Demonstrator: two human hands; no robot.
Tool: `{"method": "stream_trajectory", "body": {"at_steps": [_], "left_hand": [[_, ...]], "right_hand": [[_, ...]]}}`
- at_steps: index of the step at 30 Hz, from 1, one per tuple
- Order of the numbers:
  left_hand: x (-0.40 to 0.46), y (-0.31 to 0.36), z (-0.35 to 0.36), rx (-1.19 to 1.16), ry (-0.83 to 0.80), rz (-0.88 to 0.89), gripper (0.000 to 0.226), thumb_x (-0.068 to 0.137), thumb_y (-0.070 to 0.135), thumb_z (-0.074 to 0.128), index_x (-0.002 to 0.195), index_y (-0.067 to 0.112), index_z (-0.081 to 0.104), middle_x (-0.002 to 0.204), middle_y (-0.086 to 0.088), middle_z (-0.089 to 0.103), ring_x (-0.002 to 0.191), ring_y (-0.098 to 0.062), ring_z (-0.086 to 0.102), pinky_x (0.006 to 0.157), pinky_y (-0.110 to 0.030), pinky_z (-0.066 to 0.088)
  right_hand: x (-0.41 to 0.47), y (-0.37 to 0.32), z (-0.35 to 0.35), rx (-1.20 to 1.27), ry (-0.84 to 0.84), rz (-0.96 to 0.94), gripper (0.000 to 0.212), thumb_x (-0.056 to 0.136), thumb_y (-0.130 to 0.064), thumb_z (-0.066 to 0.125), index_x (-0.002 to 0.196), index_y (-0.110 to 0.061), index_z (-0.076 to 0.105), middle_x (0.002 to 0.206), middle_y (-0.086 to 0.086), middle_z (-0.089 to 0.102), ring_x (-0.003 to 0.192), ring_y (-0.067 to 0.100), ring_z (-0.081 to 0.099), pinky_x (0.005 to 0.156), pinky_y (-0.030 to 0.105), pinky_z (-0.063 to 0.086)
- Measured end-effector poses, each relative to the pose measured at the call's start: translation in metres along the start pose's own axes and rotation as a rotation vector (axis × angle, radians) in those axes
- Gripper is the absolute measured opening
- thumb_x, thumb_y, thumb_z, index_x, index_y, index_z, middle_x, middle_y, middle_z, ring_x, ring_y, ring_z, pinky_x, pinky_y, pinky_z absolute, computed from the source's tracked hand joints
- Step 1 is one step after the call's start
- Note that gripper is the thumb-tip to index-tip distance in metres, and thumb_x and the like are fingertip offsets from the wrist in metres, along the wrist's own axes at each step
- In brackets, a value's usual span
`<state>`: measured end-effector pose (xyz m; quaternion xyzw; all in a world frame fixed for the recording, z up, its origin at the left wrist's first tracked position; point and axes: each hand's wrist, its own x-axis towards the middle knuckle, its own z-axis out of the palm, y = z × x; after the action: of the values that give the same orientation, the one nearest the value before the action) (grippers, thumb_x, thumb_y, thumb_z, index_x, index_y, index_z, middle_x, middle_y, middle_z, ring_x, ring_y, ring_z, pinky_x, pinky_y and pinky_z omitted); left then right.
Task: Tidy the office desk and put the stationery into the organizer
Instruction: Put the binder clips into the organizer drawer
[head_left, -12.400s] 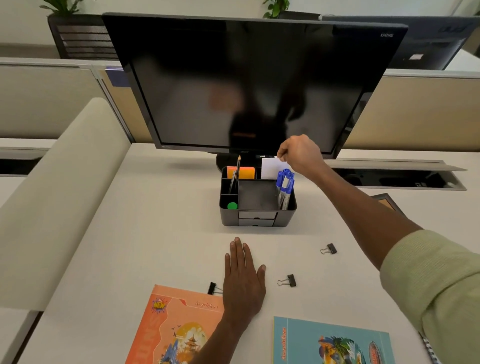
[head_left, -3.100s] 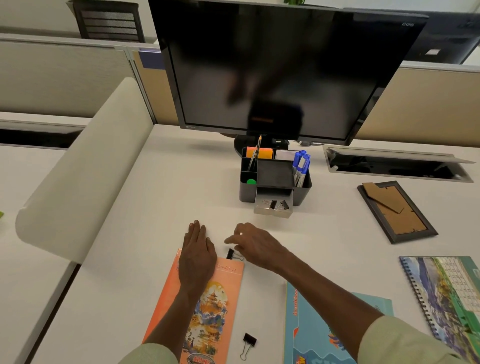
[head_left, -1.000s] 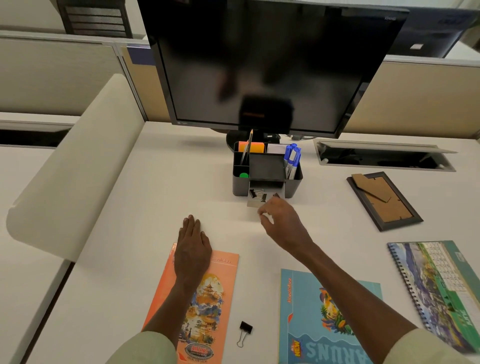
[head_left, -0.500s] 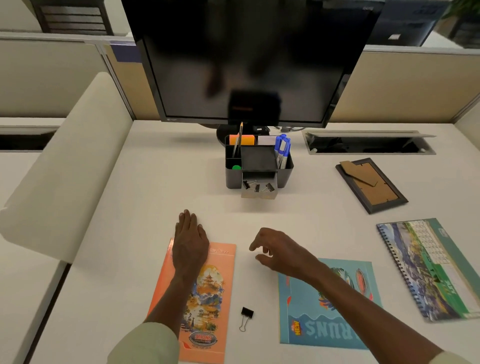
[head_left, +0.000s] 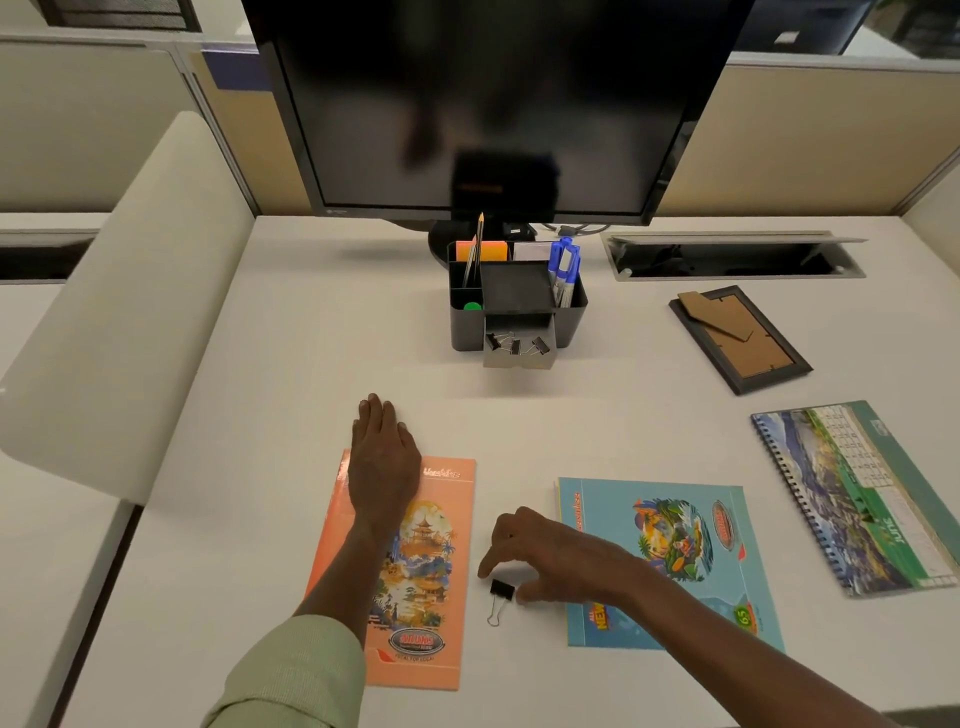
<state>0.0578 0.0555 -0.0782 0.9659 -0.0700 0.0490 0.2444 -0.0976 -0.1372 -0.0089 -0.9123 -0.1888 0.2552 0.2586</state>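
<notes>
A black binder clip (head_left: 502, 589) lies on the white surface (head_left: 291, 364) between the orange booklet (head_left: 415, 571) and the blue booklet (head_left: 670, 561). The right hand (head_left: 545, 558), seen half a second ago raised farther back over the surface, has been brought down over the clip; its fingers (head_left: 488, 566) are curled and spread to either side, the thumb just beside the clip, and nothing is gripped yet. The left hand (head_left: 382, 462) is still laid flat on the orange booklet's top edge. Three clips (head_left: 515, 344) are held in the open drawer (head_left: 519, 358) of the black organizer (head_left: 465, 322), unchanged.
</notes>
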Motion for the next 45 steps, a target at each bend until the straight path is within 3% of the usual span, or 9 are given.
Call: {"method": "stream_trajectory", "body": {"at_steps": [7, 15, 19, 25, 30, 33, 36, 39, 45], "left_hand": [[0.001, 0.001, -0.001, -0.014, 0.005, 0.001, 0.046, 0.103, 0.019, 0.034, 0.144, 0.000, 0.039, 0.154, -0.015, 0.033, 0.146, -0.026, 0.024, 0.121, -0.035, 0.014], [0.001, 0.002, -0.001, -0.019, 0.017, -0.005, 0.045, 0.102, 0.018, 0.035, 0.143, 0.000, 0.040, 0.154, -0.015, 0.034, 0.146, -0.025, 0.025, 0.120, -0.033, 0.014], [0.001, 0.002, -0.002, -0.013, 0.014, -0.017, 0.045, 0.102, 0.019, 0.034, 0.144, 0.001, 0.040, 0.154, -0.014, 0.033, 0.146, -0.024, 0.025, 0.120, -0.033, 0.014], [0.000, 0.003, -0.001, -0.023, 0.014, -0.025, 0.045, 0.102, 0.017, 0.035, 0.143, 0.001, 0.040, 0.154, -0.013, 0.034, 0.146, -0.023, 0.025, 0.120, -0.033, 0.015], [0.001, 0.004, -0.001, -0.030, 0.017, -0.030, 0.045, 0.101, 0.016, 0.036, 0.143, 0.001, 0.041, 0.154, -0.013, 0.034, 0.146, -0.023, 0.025, 0.120, -0.034, 0.016], [0.002, 0.004, -0.002, -0.046, 0.025, -0.040, 0.044, 0.100, 0.016, 0.038, 0.142, 0.001, 0.042, 0.153, -0.013, 0.036, 0.146, -0.022, 0.027, 0.120, -0.034, 0.018], [0.000, 0.004, -0.003, -0.048, 0.027, -0.035, 0.044, 0.100, 0.014, 0.039, 0.142, 0.001, 0.043, 0.153, -0.013, 0.036, 0.145, -0.022, 0.027, 0.120, -0.034, 0.019], [0.001, 0.005, -0.003, -0.053, 0.032, -0.039, 0.043, 0.100, 0.014, 0.039, 0.141, 0.001, 0.043, 0.152, -0.013, 0.037, 0.145, -0.022, 0.027, 0.120, -0.035, 0.020], [0.000, 0.005, -0.002, -0.041, 0.026, -0.036, 0.044, 0.100, 0.014, 0.039, 0.142, 0.001, 0.043, 0.153, -0.012, 0.036, 0.145, -0.021, 0.027, 0.119, -0.033, 0.019]], "right_hand": [[0.001, -0.006, 0.000, -0.050, 0.063, -0.008, 0.022, 0.090, -0.023, 0.061, 0.112, -0.028, 0.065, 0.117, -0.006, 0.049, 0.107, 0.013, 0.044, 0.083, 0.035, 0.047], [0.001, 0.014, -0.021, 0.056, 0.150, 0.034, 0.024, 0.087, -0.022, 0.067, 0.110, -0.027, 0.064, 0.111, -0.009, 0.054, 0.099, 0.003, 0.048, 0.083, 0.017, 0.042], [0.004, 0.027, -0.046, 0.169, 0.309, 0.060, 0.025, 0.081, -0.022, 0.074, 0.105, -0.025, 0.066, 0.101, -0.010, 0.057, 0.084, -0.005, 0.050, 0.068, 0.006, 0.039], [0.019, 0.049, -0.091, 0.134, 0.609, 0.138, 0.025, 0.080, -0.022, 0.075, 0.102, -0.028, 0.065, 0.089, -0.014, 0.057, 0.072, 0.003, 0.053, 0.064, 0.014, 0.041], [0.046, 0.063, -0.136, 0.080, 0.815, 0.253, 0.025, 0.080, -0.018, 0.073, 0.105, -0.019, 0.068, 0.083, -0.009, 0.059, 0.067, 0.004, 0.051, 0.064, 0.016, 0.039], [0.063, 0.067, -0.156, 0.081, 0.885, 0.348, 0.019, 0.083, -0.011, 0.066, 0.101, -0.014, 0.069, 0.084, -0.003, 0.065, 0.073, 0.009, 0.053, 0.064, 0.011, 0.039], [0.078, 0.070, -0.168, 0.102, 0.876, 0.433, 0.019, 0.088, -0.010, 0.059, 0.105, -0.008, 0.068, 0.096, 0.008, 0.070, 0.088, 0.018, 0.062, 0.078, 0.026, 0.051], [0.088, 0.070, -0.173, 0.101, 0.821, 0.494, 0.020, 0.092, -0.012, 0.055, 0.109, -0.007, 0.065, 0.108, 0.012, 0.068, 0.103, 0.026, 0.062, 0.086, 0.036, 0.053], [0.095, 0.066, -0.172, 0.217, 0.837, 0.521, 0.042, 0.093, -0.010, 0.055, 0.134, -0.010, 0.048, 0.120, 0.017, 0.061, 0.105, 0.029, 0.062, 0.083, 0.037, 0.056]]}}
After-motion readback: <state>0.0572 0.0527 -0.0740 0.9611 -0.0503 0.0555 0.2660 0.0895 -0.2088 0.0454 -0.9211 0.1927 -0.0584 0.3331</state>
